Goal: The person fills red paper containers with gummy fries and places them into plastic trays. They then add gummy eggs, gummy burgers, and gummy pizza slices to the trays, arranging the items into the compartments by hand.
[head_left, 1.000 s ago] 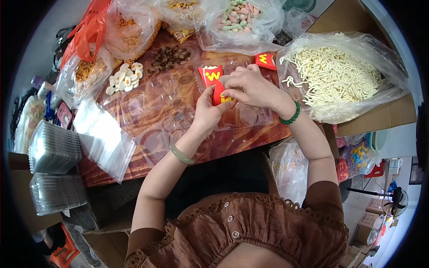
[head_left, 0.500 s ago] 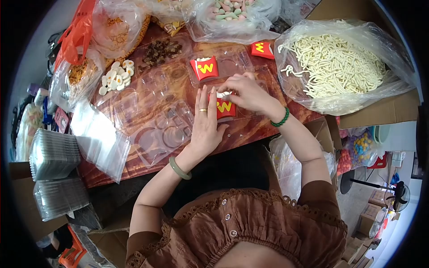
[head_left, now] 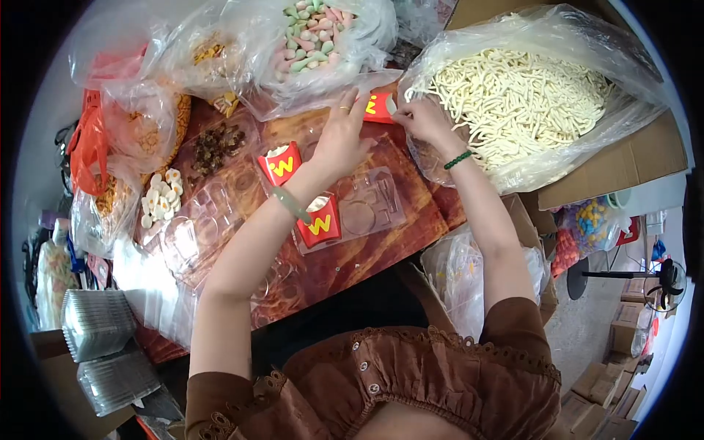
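Note:
My right hand [head_left: 427, 126], with a green bead bracelet, has its fingers curled in a pinch at the open end of a small red fries carton [head_left: 378, 108] with a yellow W-like mark. To the left of that carton is my left hand [head_left: 341, 139], fingers stretched out and fingertips close to its side. Two more red cartons with pale contents, one upright [head_left: 279, 166] and one nearer me [head_left: 320, 226], sit on clear plastic trays [head_left: 378, 192]. My left forearm partly covers the nearer one.
A large bag of white stick-shaped candy [head_left: 521, 103] lies in a cardboard box at right. Pink and green candies [head_left: 312, 37] fill a bag at the back. Brown candies [head_left: 216, 147] and egg-like white pieces [head_left: 161, 198] lie at left. Stacked clear trays [head_left: 99, 323] stand front left.
Both hands have left the nearer carton and moved away from me to the red carton beside the white candy bag. The camera view has shifted too.

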A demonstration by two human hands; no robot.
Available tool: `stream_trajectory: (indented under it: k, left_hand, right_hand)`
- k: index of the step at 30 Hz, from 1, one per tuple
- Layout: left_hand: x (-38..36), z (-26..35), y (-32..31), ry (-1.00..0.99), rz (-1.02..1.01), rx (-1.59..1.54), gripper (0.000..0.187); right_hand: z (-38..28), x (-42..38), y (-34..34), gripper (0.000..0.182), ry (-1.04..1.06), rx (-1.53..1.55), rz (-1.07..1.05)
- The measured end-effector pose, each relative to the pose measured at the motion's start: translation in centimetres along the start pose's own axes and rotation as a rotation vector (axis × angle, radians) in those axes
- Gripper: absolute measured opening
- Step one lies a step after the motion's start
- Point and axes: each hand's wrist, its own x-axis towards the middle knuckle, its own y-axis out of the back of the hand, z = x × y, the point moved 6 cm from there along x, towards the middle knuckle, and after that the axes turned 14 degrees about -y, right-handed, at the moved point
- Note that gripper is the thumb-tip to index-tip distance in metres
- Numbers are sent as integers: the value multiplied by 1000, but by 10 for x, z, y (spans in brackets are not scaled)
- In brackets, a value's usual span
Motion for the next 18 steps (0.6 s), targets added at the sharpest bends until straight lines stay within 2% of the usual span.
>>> stream_trajectory:
  k: [2,3,7,9,13,16,18]
  left_hand:
    - [23,-15,-28,-79,-100,-43,79]
    - [31,-26,-43,-98,-157,36,78]
    - [54,-46,-60,-167,-176,132,81]
    - [59,-54,-62,76,-414,-34,86]
    - [63,-57,-60,23,-389,-44,88]
    - [58,-65,-58,27,-413,66,86]
    - [52,-66,-48,24,-344,213,91]
  right_hand:
    - [-9,-5,1,18,49,-39,32]
    - [-7,-2,-3,17,63,4,35]
    - [-10,-8,0,14,170,84,108]
    - [-20,-21,16,13,201,97,139]
    - [-15,-25,30,13,264,143,184]
    - [-12,-27,44,11,305,85,222]
    - [-10,-33,61,10,312,109,278]
